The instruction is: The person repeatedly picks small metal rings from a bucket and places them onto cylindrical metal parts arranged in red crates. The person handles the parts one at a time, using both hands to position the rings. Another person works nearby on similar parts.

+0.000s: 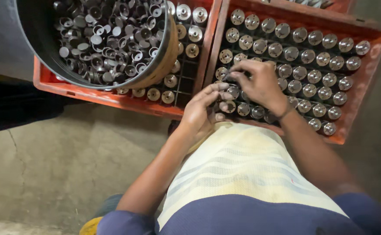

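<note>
Cloth, pale yellow with faint stripes [238,169], drapes over the person's lap nearest the camera, and both forearms reach forward past it to the near edge of an orange crate [360,100]. The left hand [203,111] is curled, fingers bent inward around something small; what it holds is hidden by the fingers themselves, so whether they clamp a part cannot be told. Just beyond and to its right, the right hand [258,80] has thumb and fingertips pressed together on a small metal part [230,77] at the crate's near-left rows, among upright round metal pieces [314,76] standing one per cell of the grid. These parts look like turned steel: small, rigid, dense for their size, likely smooth and a little slick, not fragile, and best pinched by the rim or the narrow neck between thumb and two fingers. Left of the grip, a second orange crate [47,80] carries a few more upright pieces [169,81], and a large dark drum [34,39] rests on it, heaped with loose cup-shaped metal parts [108,39]. The drum's top and left side are cut off by the frame, as is a further crate beyond the right one. The cells under both hands are covered, and the pinched part's shape is too small and blurred to make out.
</note>
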The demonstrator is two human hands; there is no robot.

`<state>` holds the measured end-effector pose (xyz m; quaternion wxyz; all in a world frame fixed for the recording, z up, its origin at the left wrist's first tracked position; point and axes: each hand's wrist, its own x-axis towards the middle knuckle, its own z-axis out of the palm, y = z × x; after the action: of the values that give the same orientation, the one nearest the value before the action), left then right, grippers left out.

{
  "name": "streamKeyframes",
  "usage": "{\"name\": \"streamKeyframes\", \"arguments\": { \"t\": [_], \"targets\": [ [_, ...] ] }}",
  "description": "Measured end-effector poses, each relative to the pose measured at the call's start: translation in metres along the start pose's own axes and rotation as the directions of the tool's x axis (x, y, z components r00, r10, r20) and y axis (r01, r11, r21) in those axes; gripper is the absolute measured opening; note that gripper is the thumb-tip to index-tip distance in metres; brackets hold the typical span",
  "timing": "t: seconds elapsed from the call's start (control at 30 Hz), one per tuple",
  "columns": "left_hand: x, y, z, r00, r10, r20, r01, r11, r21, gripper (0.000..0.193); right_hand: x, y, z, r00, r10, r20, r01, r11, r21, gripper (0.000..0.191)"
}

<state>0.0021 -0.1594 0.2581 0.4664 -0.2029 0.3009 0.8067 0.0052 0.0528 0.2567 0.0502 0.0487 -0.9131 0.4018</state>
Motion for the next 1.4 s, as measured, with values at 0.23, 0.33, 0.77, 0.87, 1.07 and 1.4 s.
{"name": "streamKeyframes", "arguments": {
  "t": [0.23, 0.33, 0.77, 0.87, 1.07, 1.4],
  "targets": [
    [-0.008, 0.002, -0.015, 0.979, 0.201, -0.019, -0.185, 0.933, 0.309, 0.016, 0.014, -0.013, 0.030, 0.997, 0.052, -0.048, -0.066, 0.937, -0.342, 0.018],
    [-0.006, -0.003, -0.020, 0.973, 0.232, 0.006, -0.218, 0.907, 0.360, 0.018, 0.013, -0.017, 0.026, 0.996, 0.082, -0.020, -0.084, 0.920, -0.383, 0.023],
    [0.009, -0.021, -0.017, 0.826, 0.463, 0.322, -0.543, 0.500, 0.674, 0.014, 0.002, -0.010, 0.013, 0.993, 0.114, -0.019, -0.115, 0.988, -0.102, 0.026],
    [0.002, -0.018, -0.013, 0.811, 0.514, 0.279, -0.506, 0.378, 0.775, 0.023, -0.018, -0.019, -0.005, 0.976, 0.219, 0.006, -0.217, 0.960, 0.175, 0.014],
    [-0.002, -0.018, 0.002, 0.861, 0.453, 0.232, -0.403, 0.329, 0.854, 0.028, -0.047, -0.022, -0.009, 0.962, 0.123, 0.245, -0.176, 0.962, 0.210, 0.017],
    [0.018, -0.030, -0.007, 0.954, 0.285, 0.092, -0.296, 0.851, 0.433, 0.029, 0.023, 0.027, 0.022, 0.982, -0.181, -0.059, 0.154, 0.938, -0.312, 0.019]
  ]
}}
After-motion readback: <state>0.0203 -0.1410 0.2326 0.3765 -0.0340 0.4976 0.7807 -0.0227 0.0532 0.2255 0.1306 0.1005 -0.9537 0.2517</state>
